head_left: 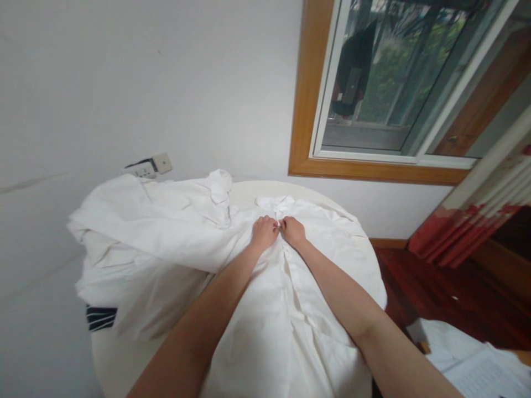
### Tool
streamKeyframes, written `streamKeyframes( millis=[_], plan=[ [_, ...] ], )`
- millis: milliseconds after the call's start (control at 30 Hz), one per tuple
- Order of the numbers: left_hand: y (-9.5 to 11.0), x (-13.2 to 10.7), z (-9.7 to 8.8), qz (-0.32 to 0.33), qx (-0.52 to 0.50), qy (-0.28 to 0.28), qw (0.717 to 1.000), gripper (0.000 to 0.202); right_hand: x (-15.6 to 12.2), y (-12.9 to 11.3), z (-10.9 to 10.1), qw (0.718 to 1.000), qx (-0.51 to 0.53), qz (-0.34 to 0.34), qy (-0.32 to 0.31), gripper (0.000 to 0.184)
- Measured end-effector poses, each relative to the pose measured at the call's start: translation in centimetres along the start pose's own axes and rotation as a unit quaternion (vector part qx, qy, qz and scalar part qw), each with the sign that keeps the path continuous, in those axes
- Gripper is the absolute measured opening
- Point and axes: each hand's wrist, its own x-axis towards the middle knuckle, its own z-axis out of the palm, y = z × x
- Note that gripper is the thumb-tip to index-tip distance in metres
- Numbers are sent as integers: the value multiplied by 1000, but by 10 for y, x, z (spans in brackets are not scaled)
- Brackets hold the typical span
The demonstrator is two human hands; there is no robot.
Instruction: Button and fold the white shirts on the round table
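A white coat-like garment (pixel 265 309) lies spread over a round table, its front opening running down the middle towards me. Near the garment's collar (pixel 282 204), my left hand (pixel 264 231) pinches the left front edge. Close beside it, almost touching, my right hand (pixel 293 230) has its fingers closed on the right front edge. Something small, perhaps a button, shows between the fingertips, too small to make out. Below the hands the two edges hang slightly apart in folds. One sleeve (pixel 178 237) stretches out to the left.
The pale round table (pixel 373 276) stands against a white wall with a socket (pixel 145 168). More white cloth (pixel 153 304) is heaped on the left, beside a black striped piece (pixel 102 318). At right are a wood-framed window (pixel 315 110), a curtain (pixel 456 226) and papers (pixel 477 370).
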Motion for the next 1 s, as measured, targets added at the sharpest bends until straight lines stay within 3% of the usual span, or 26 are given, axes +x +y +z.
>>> streamKeyframes(
  millis=[167,433,667,867,1000],
  plan=[
    [-7,5,2,-22,-61,-16,998,21,-2,6,-1,999,40,-10,22,28],
    [-8,8,0,-34,-79,-28,996,21,-3,20,-6,987,131,-91,4,18],
    [-7,4,3,-41,-61,-7,997,18,-4,18,-5,990,107,-93,-6,23],
    [-1,2,0,-37,-26,24,999,24,2,21,-25,991,89,-77,-64,25],
    [5,-8,-14,-13,60,-17,998,25,-6,27,-38,992,35,-51,-107,22]
  ],
)
